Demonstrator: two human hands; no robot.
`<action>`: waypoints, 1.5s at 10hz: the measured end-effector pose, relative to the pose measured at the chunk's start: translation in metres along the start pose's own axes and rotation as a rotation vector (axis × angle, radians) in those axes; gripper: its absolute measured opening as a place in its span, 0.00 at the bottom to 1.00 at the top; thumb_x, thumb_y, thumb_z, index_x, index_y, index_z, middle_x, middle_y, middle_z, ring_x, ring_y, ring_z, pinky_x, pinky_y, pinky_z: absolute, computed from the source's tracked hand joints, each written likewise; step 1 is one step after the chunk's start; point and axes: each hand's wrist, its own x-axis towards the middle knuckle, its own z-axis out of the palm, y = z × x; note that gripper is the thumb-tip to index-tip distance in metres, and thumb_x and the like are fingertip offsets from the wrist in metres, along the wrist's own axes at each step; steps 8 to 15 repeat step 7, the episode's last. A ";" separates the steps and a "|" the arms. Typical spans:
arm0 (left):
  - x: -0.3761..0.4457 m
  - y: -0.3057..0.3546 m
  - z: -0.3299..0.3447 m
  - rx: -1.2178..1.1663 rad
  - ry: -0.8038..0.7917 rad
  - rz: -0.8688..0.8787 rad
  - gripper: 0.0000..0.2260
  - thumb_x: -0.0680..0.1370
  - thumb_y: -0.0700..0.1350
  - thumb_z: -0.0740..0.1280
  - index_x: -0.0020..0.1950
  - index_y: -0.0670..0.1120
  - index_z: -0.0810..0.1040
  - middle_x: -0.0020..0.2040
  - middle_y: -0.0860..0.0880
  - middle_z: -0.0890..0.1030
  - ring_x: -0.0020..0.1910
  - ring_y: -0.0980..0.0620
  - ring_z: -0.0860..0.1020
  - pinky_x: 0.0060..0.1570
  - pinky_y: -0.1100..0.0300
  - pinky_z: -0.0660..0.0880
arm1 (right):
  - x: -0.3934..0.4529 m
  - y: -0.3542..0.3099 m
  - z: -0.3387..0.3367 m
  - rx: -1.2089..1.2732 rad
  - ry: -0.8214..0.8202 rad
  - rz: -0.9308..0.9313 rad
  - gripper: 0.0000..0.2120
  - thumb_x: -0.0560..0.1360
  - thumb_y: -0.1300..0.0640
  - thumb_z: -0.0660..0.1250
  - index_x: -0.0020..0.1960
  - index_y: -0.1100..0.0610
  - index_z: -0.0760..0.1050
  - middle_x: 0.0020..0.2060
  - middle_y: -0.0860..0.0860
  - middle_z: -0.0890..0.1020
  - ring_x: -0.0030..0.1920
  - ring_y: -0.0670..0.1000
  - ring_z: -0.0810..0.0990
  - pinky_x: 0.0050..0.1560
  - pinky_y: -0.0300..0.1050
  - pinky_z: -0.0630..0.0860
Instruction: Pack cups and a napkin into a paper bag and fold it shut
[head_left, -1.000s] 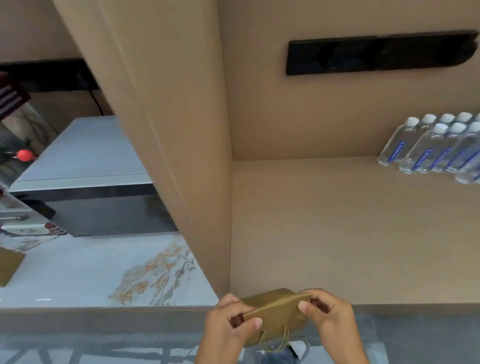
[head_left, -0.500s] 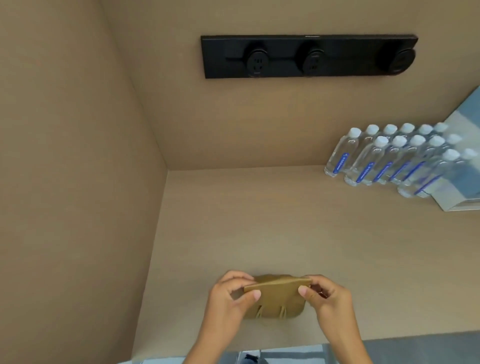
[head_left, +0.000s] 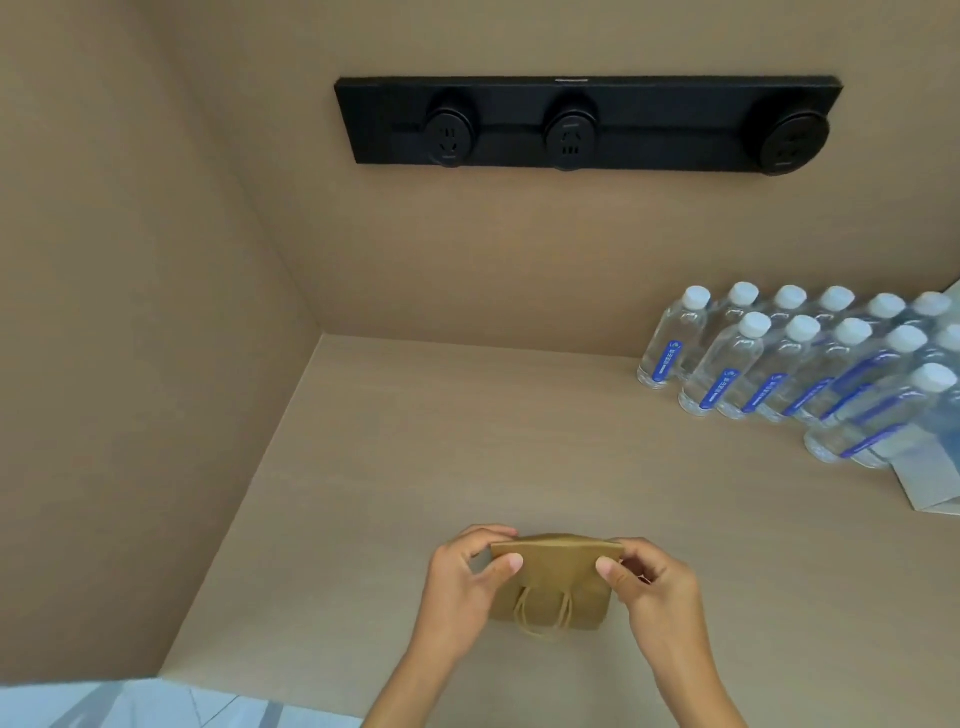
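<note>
Seen from above, two bare hands pinch the folded top edge of a small brown paper bag (head_left: 553, 582). The fingers (head_left: 511, 563) of the left hand (head_left: 465, 577) are clamped on the bag's top left corner, thumb on the near face and the other fingers curled over the far side. The fingers (head_left: 609, 567) of the right hand (head_left: 652, 584) grip the top right corner in the same way. What lies behind the fold under those curled fingers is hidden.

The bag stands on a tan desk (head_left: 519, 441), near the front edge and roughly in the middle of the view. Its top is folded flat towards the viewer, so the inside cannot be seen, and no cups or napkin show. Two thin cord handles (head_left: 543, 616) hang in loops down its near face. Both forearms run off the bottom edge of the frame.

Well apart from the bag, at the far right, clear water bottles (head_left: 810, 369) with white caps and blue labels stand in tight rows; the label text is too small to read, and the rows are cut off by the right edge. A pale flat object (head_left: 930, 483) beside them is also cut off and hard to identify. On the back wall a long black socket strip (head_left: 587, 124) holds three round outlets. A tan side wall (head_left: 130, 338) fills the left. A strip of pale blue-grey surface (head_left: 104, 706) shows at the bottom left corner.
</note>
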 end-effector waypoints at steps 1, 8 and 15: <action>0.000 0.001 0.018 0.034 0.024 -0.028 0.06 0.72 0.37 0.74 0.47 0.47 0.85 0.47 0.54 0.86 0.50 0.59 0.82 0.54 0.64 0.75 | 0.010 0.005 -0.016 -0.036 -0.032 -0.005 0.09 0.70 0.67 0.71 0.37 0.55 0.82 0.25 0.46 0.77 0.27 0.44 0.71 0.33 0.41 0.68; -0.019 0.001 0.017 -0.064 -0.016 -0.062 0.28 0.70 0.60 0.72 0.69 0.66 0.68 0.71 0.65 0.70 0.71 0.55 0.67 0.69 0.52 0.66 | -0.002 -0.013 -0.053 0.004 -0.195 -0.080 0.26 0.70 0.58 0.75 0.62 0.39 0.73 0.21 0.49 0.67 0.25 0.48 0.61 0.27 0.35 0.62; -0.019 0.001 0.017 -0.064 -0.016 -0.062 0.28 0.70 0.60 0.72 0.69 0.66 0.68 0.71 0.65 0.70 0.71 0.55 0.67 0.69 0.52 0.66 | -0.002 -0.013 -0.053 0.004 -0.195 -0.080 0.26 0.70 0.58 0.75 0.62 0.39 0.73 0.21 0.49 0.67 0.25 0.48 0.61 0.27 0.35 0.62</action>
